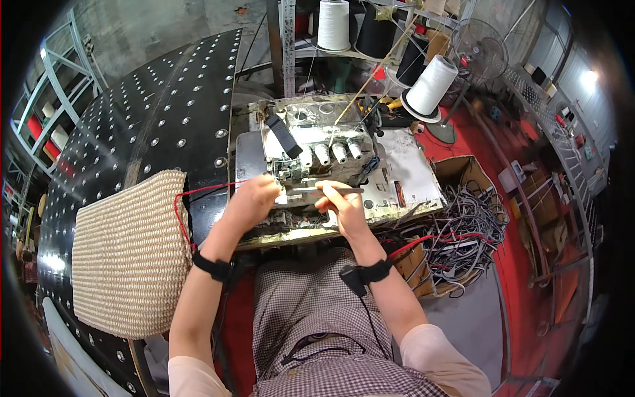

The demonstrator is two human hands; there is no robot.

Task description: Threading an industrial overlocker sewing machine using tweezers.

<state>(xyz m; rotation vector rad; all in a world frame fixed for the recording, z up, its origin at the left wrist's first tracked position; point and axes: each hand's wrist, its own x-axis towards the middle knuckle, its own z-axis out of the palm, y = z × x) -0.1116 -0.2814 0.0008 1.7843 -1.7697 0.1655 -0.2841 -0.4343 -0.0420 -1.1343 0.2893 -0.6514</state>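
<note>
Black studded table [165,112] carries woven mat [129,255] and sewing machine [331,165]

We cannot see our left hand's [250,198] fingertips, hidden against the worn grey sewing machine [324,159]; the thin red thread [198,190] vanishes there, its end too fine to tell.

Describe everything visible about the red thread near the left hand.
The red thread is a thin, bright cord. It leaves the edge of the woven straw-coloured mat, loops beside that edge over the black studded table, then runs taut rightward to the left hand at the sewing machine.
</note>
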